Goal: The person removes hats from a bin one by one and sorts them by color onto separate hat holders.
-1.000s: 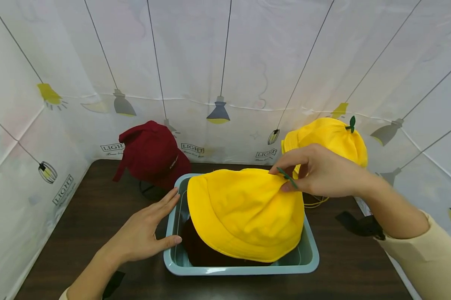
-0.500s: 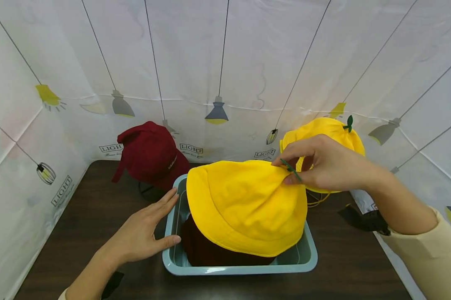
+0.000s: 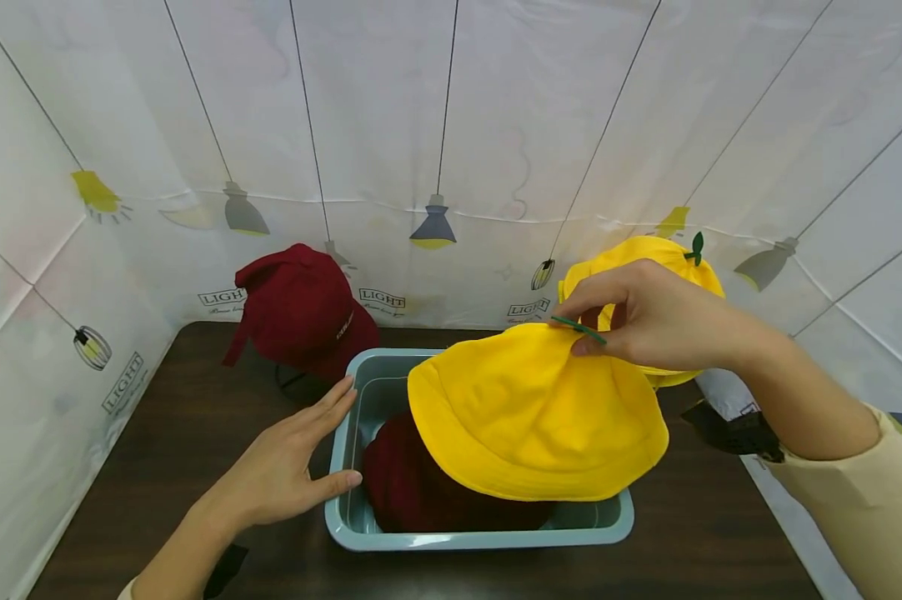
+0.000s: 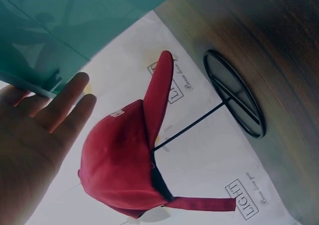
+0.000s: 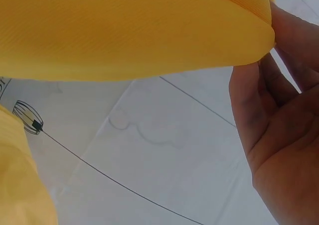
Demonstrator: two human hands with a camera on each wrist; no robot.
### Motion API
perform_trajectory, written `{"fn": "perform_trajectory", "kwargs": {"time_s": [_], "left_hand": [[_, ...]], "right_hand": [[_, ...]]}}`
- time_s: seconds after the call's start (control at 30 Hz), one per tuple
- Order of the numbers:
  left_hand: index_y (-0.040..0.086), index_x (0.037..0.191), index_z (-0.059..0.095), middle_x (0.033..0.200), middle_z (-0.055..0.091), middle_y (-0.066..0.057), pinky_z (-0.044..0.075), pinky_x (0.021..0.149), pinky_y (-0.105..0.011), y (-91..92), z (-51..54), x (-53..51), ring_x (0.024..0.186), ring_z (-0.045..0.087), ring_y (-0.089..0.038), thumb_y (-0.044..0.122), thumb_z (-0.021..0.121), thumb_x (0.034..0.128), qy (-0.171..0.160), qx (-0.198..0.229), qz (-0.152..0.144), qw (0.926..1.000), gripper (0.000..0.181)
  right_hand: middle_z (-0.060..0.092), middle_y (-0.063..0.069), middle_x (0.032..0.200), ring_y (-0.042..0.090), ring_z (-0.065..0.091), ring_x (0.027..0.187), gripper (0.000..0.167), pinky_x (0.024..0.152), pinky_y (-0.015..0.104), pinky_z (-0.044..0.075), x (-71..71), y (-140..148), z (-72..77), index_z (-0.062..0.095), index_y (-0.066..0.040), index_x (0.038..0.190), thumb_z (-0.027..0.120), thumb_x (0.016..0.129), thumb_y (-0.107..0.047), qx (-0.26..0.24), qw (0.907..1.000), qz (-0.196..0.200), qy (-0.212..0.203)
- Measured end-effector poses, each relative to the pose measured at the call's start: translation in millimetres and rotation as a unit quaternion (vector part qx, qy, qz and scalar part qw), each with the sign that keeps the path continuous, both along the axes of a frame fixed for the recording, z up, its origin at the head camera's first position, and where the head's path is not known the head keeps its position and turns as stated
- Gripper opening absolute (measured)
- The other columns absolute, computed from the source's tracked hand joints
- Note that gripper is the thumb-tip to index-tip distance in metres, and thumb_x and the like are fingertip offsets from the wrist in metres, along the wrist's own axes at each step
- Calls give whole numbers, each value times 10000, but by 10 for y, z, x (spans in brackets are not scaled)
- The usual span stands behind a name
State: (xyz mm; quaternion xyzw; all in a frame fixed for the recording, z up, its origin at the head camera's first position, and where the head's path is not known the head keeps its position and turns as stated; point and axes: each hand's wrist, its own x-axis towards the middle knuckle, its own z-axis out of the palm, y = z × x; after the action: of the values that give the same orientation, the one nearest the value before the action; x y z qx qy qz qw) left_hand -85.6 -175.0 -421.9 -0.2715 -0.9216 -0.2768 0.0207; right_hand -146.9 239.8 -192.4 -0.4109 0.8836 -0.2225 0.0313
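Note:
In the head view, my right hand (image 3: 646,321) pinches a yellow bucket hat (image 3: 533,425) at its crown, beside the green sprout on top. The hat hangs tilted over the light-blue plastic basin (image 3: 481,542), its brim reaching past the basin's right side. Thumb and fingertips also show gripping the yellow cloth (image 5: 129,35) in the right wrist view. My left hand (image 3: 286,462) rests on the basin's left rim with fingers extended. A dark red cap (image 3: 428,500) lies inside the basin, partly covered by the yellow hat.
A red baseball cap (image 3: 301,308) sits on a black wire stand (image 4: 234,98) at the back left. Behind my right hand is another yellow hat (image 3: 646,254) with a green sprout. A white printed curtain (image 3: 451,108) encloses the dark wooden table (image 3: 196,417).
The yellow hat has risen a little, then swung right, uncovering more of the red cap and the basin's left part. My left hand stays on the rim.

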Motion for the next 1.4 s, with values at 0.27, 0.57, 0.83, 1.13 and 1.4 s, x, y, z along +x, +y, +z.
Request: {"fn": "perform_trajectory", "kwargs": {"time_s": [0.27,0.57,0.83,1.13,1.4], "left_hand": [[118,1651,330,1738,215,22,448,1071,-664,1,-5,-6,1488,432,-332,558,684,946,-1,16,-22,10000,903],[109,1647,337,1738,213,14,450,1071,-662,2,1,-18,1495,421,-327,564,683,946,59,66,-98,9999,905],[103,1644,341,1735,227,-4,449,1070,-666,5,10,-13,1493,422,-331,552,691,945,42,122,-115,9999,902],[106,1645,340,1737,223,-5,457,1064,-660,-1,12,-18,1489,428,-331,543,698,947,102,100,-132,9998,898],[117,1651,330,1740,212,7,455,1073,-649,-1,-7,-14,1484,437,-320,556,687,951,160,55,-132,9998,901]], "right_hand": [[744,-105,1039,80,636,860,356,676,260,590,-74,142,45,817,-152,1118,895,800,-12,32,9988,-322,359],[743,-72,1033,113,628,883,331,686,241,570,-105,278,161,814,-160,1143,880,837,-53,419,9926,-1115,244],[744,-56,989,96,605,875,334,652,214,518,-152,437,262,817,-146,1141,883,830,-44,501,9861,-1512,464],[766,-18,1001,76,606,845,298,653,165,506,-237,553,386,823,-135,1124,882,840,-68,517,9765,-1993,632],[788,26,1027,26,621,821,267,635,152,503,-324,668,485,814,-115,1150,854,885,-115,629,9669,-2314,877]]}}
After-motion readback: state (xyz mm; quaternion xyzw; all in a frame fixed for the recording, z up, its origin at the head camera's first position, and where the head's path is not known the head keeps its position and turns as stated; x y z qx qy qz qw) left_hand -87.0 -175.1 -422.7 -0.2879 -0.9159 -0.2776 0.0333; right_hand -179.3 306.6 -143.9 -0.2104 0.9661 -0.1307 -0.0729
